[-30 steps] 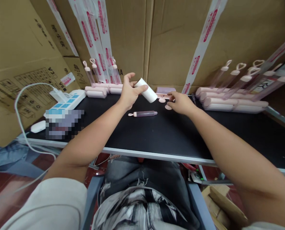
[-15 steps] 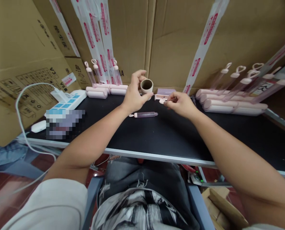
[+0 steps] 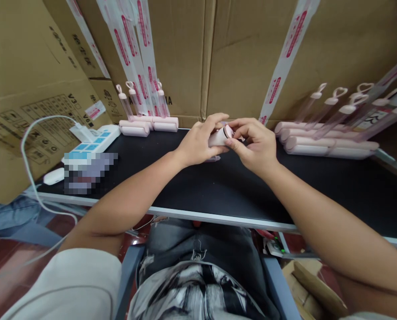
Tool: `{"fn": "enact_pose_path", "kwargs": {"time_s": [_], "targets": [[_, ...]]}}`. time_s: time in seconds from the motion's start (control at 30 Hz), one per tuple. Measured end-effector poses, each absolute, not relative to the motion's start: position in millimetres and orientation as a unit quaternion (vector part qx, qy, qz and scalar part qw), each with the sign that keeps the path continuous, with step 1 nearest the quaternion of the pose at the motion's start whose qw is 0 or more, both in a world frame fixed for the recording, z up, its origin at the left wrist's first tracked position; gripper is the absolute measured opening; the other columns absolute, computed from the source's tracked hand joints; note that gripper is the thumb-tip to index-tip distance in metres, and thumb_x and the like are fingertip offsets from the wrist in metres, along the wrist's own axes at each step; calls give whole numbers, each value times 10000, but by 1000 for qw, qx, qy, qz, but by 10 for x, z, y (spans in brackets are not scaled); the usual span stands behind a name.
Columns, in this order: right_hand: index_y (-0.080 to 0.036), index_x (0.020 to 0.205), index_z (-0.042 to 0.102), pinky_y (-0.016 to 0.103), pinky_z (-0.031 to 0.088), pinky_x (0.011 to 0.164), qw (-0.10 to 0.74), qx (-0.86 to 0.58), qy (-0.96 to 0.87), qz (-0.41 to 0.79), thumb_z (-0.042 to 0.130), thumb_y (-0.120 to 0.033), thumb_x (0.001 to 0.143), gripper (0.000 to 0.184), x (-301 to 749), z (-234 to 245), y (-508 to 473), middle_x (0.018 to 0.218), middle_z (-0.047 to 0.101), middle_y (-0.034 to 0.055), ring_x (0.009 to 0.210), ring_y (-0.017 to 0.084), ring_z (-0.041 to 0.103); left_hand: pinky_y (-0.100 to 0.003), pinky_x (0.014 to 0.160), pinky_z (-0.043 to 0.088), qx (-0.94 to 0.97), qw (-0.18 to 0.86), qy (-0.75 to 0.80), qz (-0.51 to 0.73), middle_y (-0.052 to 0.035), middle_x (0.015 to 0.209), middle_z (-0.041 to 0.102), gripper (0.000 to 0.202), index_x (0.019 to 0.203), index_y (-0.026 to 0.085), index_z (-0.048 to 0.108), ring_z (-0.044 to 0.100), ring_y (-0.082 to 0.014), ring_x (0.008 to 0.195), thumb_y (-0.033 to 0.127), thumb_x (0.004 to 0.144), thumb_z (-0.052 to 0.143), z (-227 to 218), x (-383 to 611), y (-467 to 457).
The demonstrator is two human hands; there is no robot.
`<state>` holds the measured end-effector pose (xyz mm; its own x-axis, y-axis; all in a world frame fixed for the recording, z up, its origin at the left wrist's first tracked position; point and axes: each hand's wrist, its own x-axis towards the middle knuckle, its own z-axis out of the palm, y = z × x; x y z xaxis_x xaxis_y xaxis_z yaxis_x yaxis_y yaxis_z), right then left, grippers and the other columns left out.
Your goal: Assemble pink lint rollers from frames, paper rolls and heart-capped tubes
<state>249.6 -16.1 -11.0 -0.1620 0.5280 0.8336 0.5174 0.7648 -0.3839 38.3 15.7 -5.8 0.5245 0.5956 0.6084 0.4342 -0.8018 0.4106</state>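
My left hand (image 3: 196, 141) is wrapped around a pale pink cylinder (image 3: 217, 138), which is tilted with one end toward the right. At that end sits a round pink cap (image 3: 229, 131), and a dark ring shows at the joint. The fingers and thumb of my right hand (image 3: 256, 142) close on the cap. Whether it is fully seated I cannot tell. Behind my left hand, a slim clear tube (image 3: 213, 158) lies on the black table; only its tip shows.
Pink cylinders (image 3: 331, 146) and clear tubes with loop tops (image 3: 331, 101) are grouped at the right; a smaller group of pink cylinders (image 3: 134, 129) is at the back left. A power strip (image 3: 94, 142) with a white cable lies left. Cardboard (image 3: 178, 58) walls the back.
My left hand has tipped the cylinder from mouth-up to sideways. My right hand has come up from the table to the cylinder's end, bringing the cap, and both hands now meet there.
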Motion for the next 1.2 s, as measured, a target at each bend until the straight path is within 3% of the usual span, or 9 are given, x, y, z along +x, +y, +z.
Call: {"fn": "enact_pose_path", "kwargs": {"time_s": [0.27,0.53,0.67,0.8,0.87,0.93,1.0,1.07,1.2], "targets": [[-306,970,682,510,603,995,529,-315,-788,-6,697,-567,1002,263,2521,-97,-161,1202,817,81,1128,314,765,-471,1153,545,863,100,291,402,-87,1373,755,784,1608,285,430,738,-269,1250,506,945,785,-73,362,184],[-328,1158,748,540,596,1067,511,-320,-798,-9,630,-539,1034,272,2518,-79,-182,1213,816,75,1188,324,753,-442,1146,546,861,108,273,416,-87,1341,770,766,1551,249,469,740,-258,1239,458,905,825,-35,358,156],[-340,1365,706,581,584,1117,493,-345,-799,-3,621,-608,1020,444,2532,-78,-217,1432,725,105,1385,365,663,-461,1109,556,850,128,294,417,-93,1353,769,787,1581,278,436,748,-271,1226,507,925,805,-40,344,186],[-353,1643,468,583,592,1112,508,-385,-770,-31,630,-649,994,731,2538,-142,-256,1730,443,134,1561,401,501,-462,1073,566,840,137,294,435,-97,1370,765,837,1612,300,398,763,-261,1164,577,929,794,-82,329,256],[-363,1695,367,581,598,1101,512,-399,-759,-38,635,-640,993,801,2528,-191,-252,1732,424,148,1526,401,531,-449,1048,574,835,144,279,451,-93,1360,770,869,1622,307,381,768,-249,1122,615,921,792,-115,328,305],[-365,1690,345,592,611,1064,509,-365,-779,-25,647,-614,993,799,2517,-233,-225,1620,545,156,1390,391,634,-427,1012,579,830,153,256,471,-87,1343,775,894,1616,319,394,771,-235,1074,648,895,807,-147,330,356],[-365,1658,367,593,627,1010,513,-303,-804,1,666,-569,991,759,2523,-257,-173,1474,657,134,1217,361,709,-405,987,577,825,161,239,485,-82,1326,780,894,1592,327,436,774,-225,1039,672,866,827,-167,335,392],[-364,1627,392,569,637,966,541,-268,-797,18,678,-522,985,720,2557,-270,-93,1438,676,119,1132,334,724,-391,973,573,819,165,236,496,-80,1290,789,884,1561,319,487,775,-229,1035,690,842,843,-164,338,402],[-300,1545,505,537,643,923,543,-340,-767,37,654,-349,957,608,2698,-339,171,1437,696,137,1059,312,734,-371,948,570,801,169,259,512,-90,1250,790,786,1461,266,617,769,-249,1060,706,846,830,-103,341,357]]}}
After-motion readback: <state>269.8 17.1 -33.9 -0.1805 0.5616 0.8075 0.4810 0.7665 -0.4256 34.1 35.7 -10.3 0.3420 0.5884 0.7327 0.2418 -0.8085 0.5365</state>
